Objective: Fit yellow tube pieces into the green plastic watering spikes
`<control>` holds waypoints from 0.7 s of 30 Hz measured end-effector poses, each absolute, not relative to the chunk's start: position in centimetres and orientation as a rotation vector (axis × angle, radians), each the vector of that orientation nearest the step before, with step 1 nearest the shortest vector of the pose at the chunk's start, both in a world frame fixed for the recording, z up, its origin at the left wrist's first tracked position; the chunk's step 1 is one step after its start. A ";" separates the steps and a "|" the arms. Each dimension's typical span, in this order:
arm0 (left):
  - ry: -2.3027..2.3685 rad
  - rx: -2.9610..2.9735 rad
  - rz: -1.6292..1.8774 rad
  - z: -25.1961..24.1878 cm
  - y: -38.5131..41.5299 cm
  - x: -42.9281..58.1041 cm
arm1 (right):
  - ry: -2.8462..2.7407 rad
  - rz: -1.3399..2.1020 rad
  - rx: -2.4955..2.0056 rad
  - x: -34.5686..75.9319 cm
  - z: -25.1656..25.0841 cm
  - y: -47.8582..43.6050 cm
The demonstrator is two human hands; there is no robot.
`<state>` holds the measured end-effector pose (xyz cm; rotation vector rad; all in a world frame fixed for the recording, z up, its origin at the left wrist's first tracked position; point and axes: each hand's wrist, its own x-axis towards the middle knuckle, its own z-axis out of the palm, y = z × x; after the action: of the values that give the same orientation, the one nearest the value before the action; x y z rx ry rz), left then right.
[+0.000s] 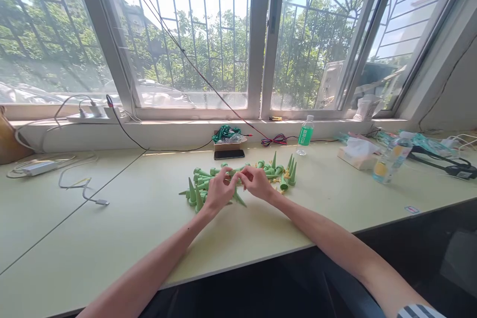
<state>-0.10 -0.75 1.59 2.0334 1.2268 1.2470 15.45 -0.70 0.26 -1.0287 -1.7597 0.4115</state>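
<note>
My left hand (220,190) and my right hand (258,182) meet fingertip to fingertip over a pile of green plastic spikes. From under my left fingers a green spike (239,199) slants down to the right, seemingly gripped at its wide end. The right thumb and forefinger are pinched together, touching the left fingertips; whatever they hold is too small to make out. More spikes lie left of my hands, with a few upright ones (192,193). Others, including an upright spike (292,174), are on the right, among small yellow pieces (275,190).
Behind the pile are a black phone (229,154) and a small box of green cord (227,134). A green-labelled bottle (305,135), a tissue box (357,153) and a second bottle (393,158) stand to the right. Cables (84,189) lie left on the table (141,228).
</note>
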 end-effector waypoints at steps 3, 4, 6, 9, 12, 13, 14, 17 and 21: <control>1.188 2.061 1.246 1.4 -0.7 -0.1 | -1.735 0.448 -1.040 15.5 0.2 -0.6; 1.172 2.075 1.243 1.3 -0.7 -0.1 | -1.732 0.458 -1.036 15.6 0.2 -0.6; 1.148 2.111 1.239 1.3 -0.7 -0.2 | -1.731 0.466 -1.024 15.6 0.1 -0.6; 1.117 2.153 1.235 1.4 -0.9 -0.1 | -1.741 0.469 -1.017 15.5 0.1 -0.7; 1.098 2.166 1.235 1.5 -1.1 0.0 | -1.755 0.486 -1.014 15.4 0.3 -1.0; 1.101 2.171 1.237 1.6 -1.2 0.0 | -1.761 0.491 -1.014 15.3 0.4 -1.0; 1.108 2.176 1.242 1.7 -1.2 0.1 | -1.767 0.495 -1.016 15.3 0.4 -1.1; 1.129 2.200 1.267 1.8 -1.4 0.2 | -1.783 0.498 -1.017 15.3 0.6 -1.3; 1.109 2.209 1.297 1.8 -1.5 0.2 | -1.775 0.504 -0.990 15.2 0.6 -1.3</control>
<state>0.24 -1.46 1.83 2.2092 1.1087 1.2968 15.23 -1.28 0.65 -0.9896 -1.7749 0.5037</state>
